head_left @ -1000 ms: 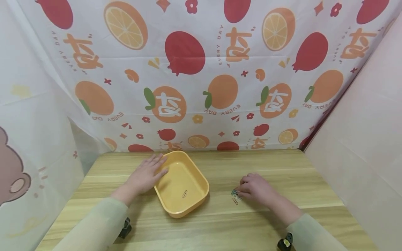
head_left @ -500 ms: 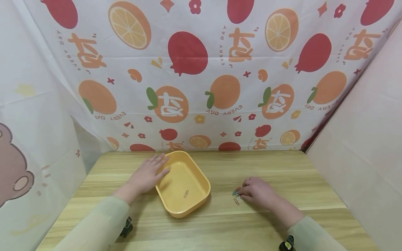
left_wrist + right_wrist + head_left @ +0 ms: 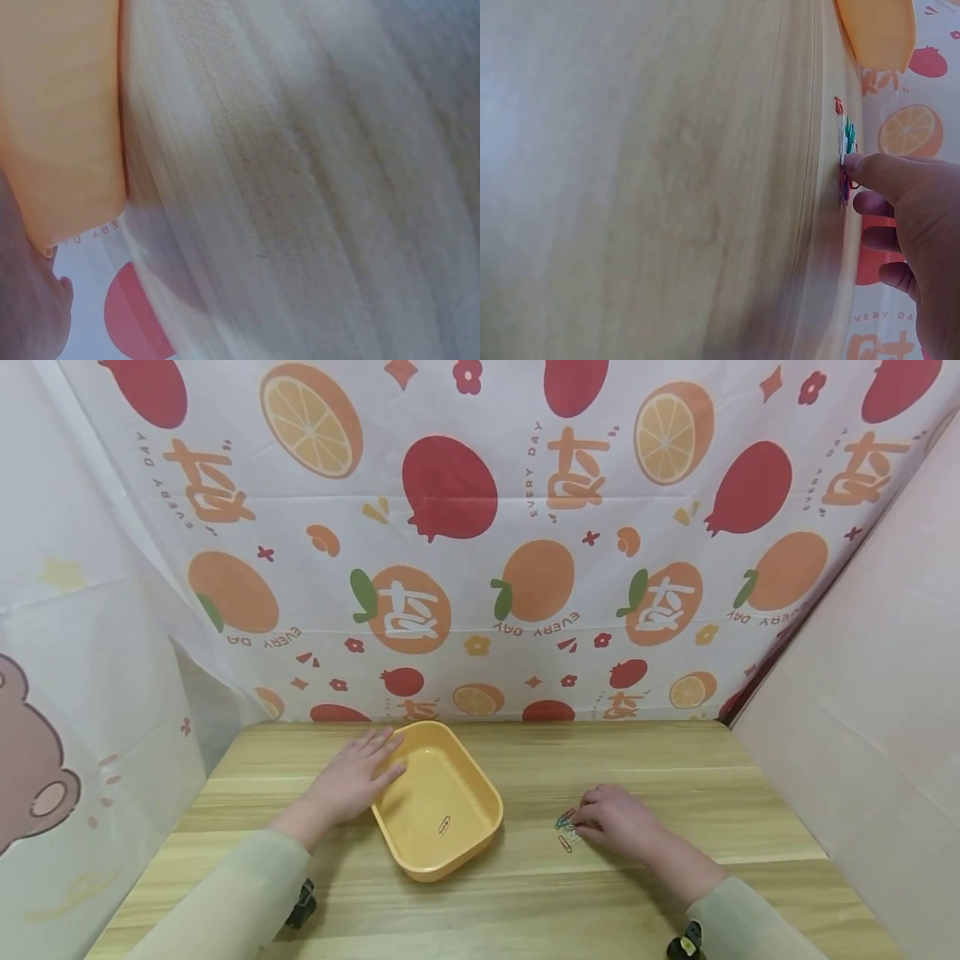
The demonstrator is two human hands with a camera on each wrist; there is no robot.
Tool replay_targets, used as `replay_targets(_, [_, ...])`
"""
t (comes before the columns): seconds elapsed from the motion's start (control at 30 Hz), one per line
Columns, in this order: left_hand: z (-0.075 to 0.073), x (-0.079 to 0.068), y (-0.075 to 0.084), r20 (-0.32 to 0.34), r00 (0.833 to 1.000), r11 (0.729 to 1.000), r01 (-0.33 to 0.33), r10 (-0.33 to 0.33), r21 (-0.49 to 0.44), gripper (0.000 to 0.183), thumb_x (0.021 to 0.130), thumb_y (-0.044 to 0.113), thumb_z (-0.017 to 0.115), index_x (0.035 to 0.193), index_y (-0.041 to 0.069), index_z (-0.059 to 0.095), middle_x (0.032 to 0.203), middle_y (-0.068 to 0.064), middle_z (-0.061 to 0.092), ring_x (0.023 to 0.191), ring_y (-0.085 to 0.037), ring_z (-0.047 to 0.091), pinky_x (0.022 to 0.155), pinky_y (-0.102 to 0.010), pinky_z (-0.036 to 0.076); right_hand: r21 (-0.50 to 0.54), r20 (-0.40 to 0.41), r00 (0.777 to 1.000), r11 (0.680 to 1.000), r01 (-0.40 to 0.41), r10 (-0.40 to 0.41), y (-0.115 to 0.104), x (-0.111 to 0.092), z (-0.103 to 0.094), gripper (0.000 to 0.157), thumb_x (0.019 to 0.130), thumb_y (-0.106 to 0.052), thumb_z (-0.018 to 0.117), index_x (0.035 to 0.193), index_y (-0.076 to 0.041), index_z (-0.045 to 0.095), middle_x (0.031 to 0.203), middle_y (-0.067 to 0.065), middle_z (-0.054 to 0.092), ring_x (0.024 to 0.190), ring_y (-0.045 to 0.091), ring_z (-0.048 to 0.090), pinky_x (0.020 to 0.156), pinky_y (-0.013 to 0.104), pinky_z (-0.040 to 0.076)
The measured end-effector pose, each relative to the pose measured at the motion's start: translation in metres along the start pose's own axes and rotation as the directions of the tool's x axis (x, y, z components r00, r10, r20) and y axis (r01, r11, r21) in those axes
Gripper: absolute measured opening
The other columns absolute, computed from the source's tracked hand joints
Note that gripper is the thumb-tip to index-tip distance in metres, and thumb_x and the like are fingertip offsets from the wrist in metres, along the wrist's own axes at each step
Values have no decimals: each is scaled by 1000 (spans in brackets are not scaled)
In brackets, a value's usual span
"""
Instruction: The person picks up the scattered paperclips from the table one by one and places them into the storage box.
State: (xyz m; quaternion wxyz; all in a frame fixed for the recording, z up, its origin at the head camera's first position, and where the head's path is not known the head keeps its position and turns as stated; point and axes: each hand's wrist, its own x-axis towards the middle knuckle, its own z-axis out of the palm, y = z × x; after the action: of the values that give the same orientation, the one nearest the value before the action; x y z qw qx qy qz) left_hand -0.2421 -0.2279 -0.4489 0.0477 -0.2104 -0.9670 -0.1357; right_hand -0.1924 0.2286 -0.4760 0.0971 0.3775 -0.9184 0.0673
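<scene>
In the head view my left hand [image 3: 351,781] lies over the left rim of a yellow rectangular tray [image 3: 472,852], fingers extended and thumb reaching inside. One paper clip [image 3: 444,825] rests on the tray's floor. Right of the tray, my right hand [image 3: 618,817] reaches down to a small pile of coloured paper clips [image 3: 564,821], its fingers bent. The right wrist view has the thumb [image 3: 857,162] against the green, white and red clips [image 3: 850,135]; I cannot tell whether a clip is pinched. A single reddish clip [image 3: 565,843] lies just in front of the pile.
Everything stands on a wood-grain table [image 3: 525,910]. A white fruit-printed cloth [image 3: 480,610] hangs along the back edge, with plain pale cloth [image 3: 862,693] on the right side. A bear-printed cloth [image 3: 97,693] borders the left.
The head view has shifted slightly. The right fingers have moved a little among the clips, and a red clip at the pile's back shows more. The left hand and tray stay put.
</scene>
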Motion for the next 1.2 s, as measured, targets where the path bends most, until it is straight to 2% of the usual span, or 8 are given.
replay_targets(0.27, [-1, -2, 2, -6, 1000, 1000, 0, 0, -5, 66, 104, 54, 38, 156, 14, 32, 163, -11, 22, 148, -42, 16, 120, -58, 10, 18, 15, 1000, 1000, -9, 9, 0, 1, 0, 8, 87, -27, 77, 92, -21, 78, 89, -12, 65, 84, 9, 57, 80, 34, 52])
replay_targets(0.5, [-1, -1, 1, 4, 1000, 1000, 3, -3, -4, 68, 104, 55, 36, 157, 14, 31, 163, -11, 21, 148, -42, 16, 120, -58, 10, 44, -6, 1000, 999, -17, 18, 1, 2, 1, 6, 87, -26, 77, 92, -21, 78, 89, -12, 65, 84, 8, 57, 79, 33, 52])
replay_targets(0.8, [1, 1, -1, 6, 1000, 1000, 5, -5, 4, 71, 102, 61, 32, 157, 16, 30, 163, -9, 20, 148, -41, 17, 119, -58, 13, 40, -74, 996, 998, 50, -47, 6, 3, 2, 5, 82, -22, 81, 86, -22, 79, 87, -10, 65, 82, 9, 56, 73, 31, 52])
replay_targets(0.97, [0, 1, -1, 10, 1000, 1000, 5, -5, 4, 70, 103, 59, 34, 157, 15, 30, 163, -10, 21, 149, -41, 16, 119, -59, 14, 48, -81, 994, 996, 72, -68, 8, 3, -1, 5, 82, -21, 82, 87, -22, 79, 87, -9, 65, 82, 9, 56, 72, 30, 52])
replay_targets(1.2, [-1, 0, 1, 10, 1000, 1000, 10, -10, -2, 66, 104, 53, 39, 157, 15, 30, 163, -11, 22, 148, -41, 16, 119, -59, 14, 54, -68, 996, 997, 54, -50, 8, 3, -5, 6, 83, -22, 81, 89, -22, 80, 88, -10, 66, 83, 9, 57, 71, 29, 53])
